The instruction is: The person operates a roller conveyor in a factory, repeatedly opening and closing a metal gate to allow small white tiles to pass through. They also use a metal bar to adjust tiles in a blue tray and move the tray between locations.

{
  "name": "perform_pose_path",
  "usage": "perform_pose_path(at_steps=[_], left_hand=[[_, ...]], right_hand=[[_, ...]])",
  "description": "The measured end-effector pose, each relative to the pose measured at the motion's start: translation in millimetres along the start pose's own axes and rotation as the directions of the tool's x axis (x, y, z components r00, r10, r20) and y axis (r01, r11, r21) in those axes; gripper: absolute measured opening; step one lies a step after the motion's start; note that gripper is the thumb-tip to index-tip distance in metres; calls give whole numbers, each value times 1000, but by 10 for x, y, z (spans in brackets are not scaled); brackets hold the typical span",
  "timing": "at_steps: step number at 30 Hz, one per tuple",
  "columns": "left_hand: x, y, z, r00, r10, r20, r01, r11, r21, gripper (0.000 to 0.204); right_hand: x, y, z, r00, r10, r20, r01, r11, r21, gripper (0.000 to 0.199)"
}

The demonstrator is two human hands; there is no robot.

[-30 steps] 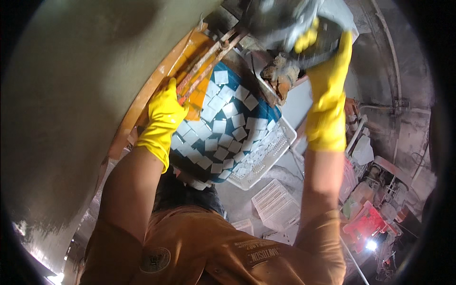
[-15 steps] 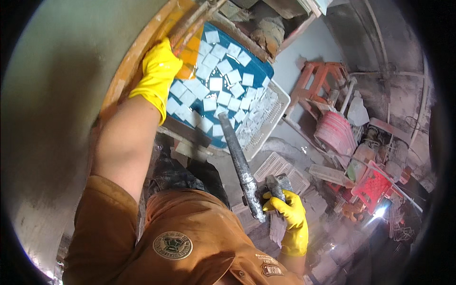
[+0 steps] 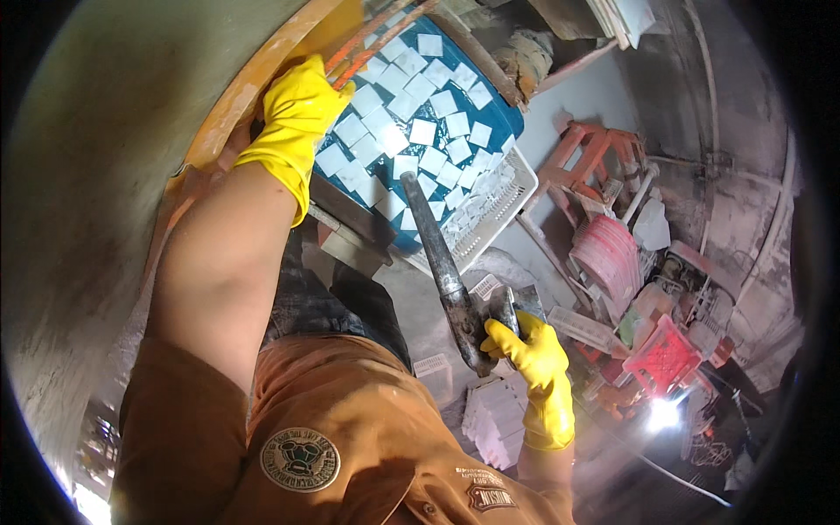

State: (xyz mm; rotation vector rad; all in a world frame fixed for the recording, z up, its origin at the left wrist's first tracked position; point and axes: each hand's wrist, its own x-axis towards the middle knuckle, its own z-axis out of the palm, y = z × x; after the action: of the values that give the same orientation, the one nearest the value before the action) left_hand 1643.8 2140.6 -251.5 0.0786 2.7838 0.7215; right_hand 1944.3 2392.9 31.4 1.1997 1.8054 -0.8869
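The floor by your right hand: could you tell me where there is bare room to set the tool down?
A bare grey strip of floor lies between the white basket and the red stool. Right of the right hand, red crates and debris crowd it; below lies a white tile stack. The left hand rests on the blue tub's rim.

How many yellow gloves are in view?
2: left glove up on the orange rim; right glove low, gripping the hammer.

The tub of tiles (image 3: 420,131) sits at the top, partly over a slotted crate (image 3: 499,210) to its right. The left hand (image 3: 297,109) rests on the tub's left rim. Below, the right hand (image 3: 525,346) grips a metal bar (image 3: 437,262) slanting up toward the tub. Stools (image 3: 604,157) and crates (image 3: 665,354) stand on the right.
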Motion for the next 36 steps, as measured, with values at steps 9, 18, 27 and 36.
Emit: perform_pose_path(at_steps=[9, 18, 27, 36], left_hand=[[-24, 50, -13, 999, -49, 2, 49, 992, 117, 69], [0, 43, -50, 999, -37, 0, 37, 997, 72, 64], [19, 57, -94, 997, -69, 26, 68, 997, 43, 60], [54, 15, -40, 997, -80, 17, 79, 995, 69, 59]], right_hand=[[275, -314, -102, 999, 33, 17, -33, 999, 5, 37], [377, -475, -180, 998, 24, 52, -21, 998, -57, 39], [401, -608, -200, 997, 48, 52, -43, 995, -94, 40], [418, -566, -178, 997, 57, 55, -51, 994, -96, 39]])
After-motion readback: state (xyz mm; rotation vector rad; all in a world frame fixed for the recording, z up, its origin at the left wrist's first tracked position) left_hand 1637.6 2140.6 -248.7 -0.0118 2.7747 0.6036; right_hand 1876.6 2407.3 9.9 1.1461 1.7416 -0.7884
